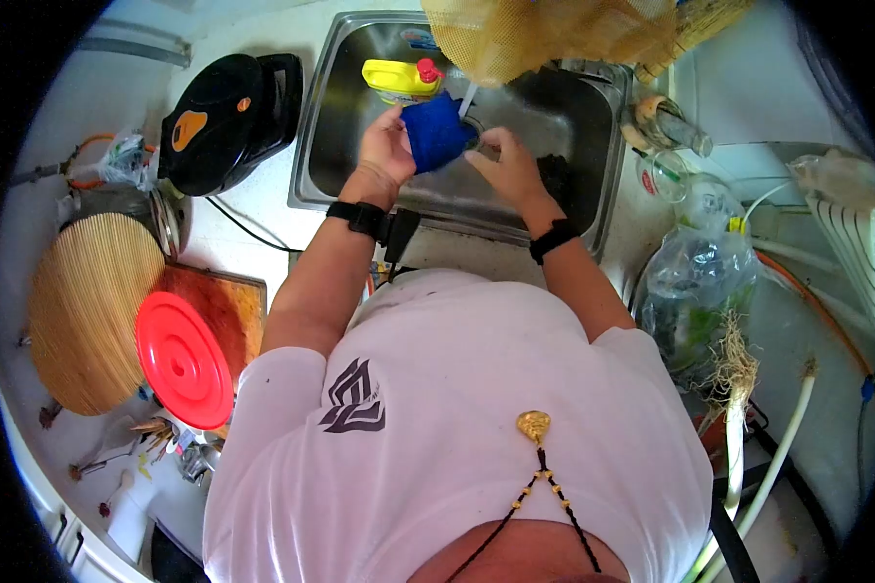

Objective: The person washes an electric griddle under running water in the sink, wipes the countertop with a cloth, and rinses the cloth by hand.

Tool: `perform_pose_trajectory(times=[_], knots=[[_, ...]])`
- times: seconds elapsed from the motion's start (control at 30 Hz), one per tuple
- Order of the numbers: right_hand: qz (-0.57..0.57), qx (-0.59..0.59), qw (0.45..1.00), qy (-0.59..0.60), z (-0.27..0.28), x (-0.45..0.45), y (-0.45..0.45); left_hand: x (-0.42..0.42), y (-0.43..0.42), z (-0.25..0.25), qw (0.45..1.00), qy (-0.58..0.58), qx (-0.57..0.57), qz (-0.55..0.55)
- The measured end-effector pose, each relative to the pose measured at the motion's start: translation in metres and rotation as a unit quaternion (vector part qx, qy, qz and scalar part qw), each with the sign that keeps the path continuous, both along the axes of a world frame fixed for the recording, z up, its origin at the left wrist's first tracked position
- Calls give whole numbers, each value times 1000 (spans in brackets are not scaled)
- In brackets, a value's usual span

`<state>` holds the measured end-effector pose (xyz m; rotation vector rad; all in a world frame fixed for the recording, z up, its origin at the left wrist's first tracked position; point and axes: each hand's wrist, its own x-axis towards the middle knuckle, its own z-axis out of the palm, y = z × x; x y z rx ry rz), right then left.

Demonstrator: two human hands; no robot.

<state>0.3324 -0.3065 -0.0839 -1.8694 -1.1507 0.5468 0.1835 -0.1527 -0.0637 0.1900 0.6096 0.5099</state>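
Observation:
Over the steel sink (301, 160), my left hand (387, 146) holds a dark blue cloth (436, 133) by its left edge. A thin stream of water (468, 100) runs down at the cloth's upper right corner. My right hand (511, 170) is just right of the cloth, thumb and fingers bent and a little apart, with nothing visible between them. Whether its fingertips touch the cloth's edge I cannot tell. Behind the cloth, in the sink, lies a yellow bottle (399, 78) with a red cap.
A mesh basket (554, 34) hides the sink's back edge. Left of the sink stands a black appliance (226, 121); nearer me are a red lid (183, 360), a cutting board (248, 301) and a round wooden board (92, 311). On the right are a glass jar (663, 177) and bagged greens (695, 291).

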Motion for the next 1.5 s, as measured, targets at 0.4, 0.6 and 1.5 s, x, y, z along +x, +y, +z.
perform_pose_trajectory(times=[0.4,0.6,1.5], knots=[[-42,95,942,319,-73,41,6,-4,2,-6,985,134,98,-41],[-140,180,831,507,9,7,28,12,-26,22,960,252,-61,-109],[114,216,965,-100,36,-21,10,36,-33,9,992,83,-41,-88]])
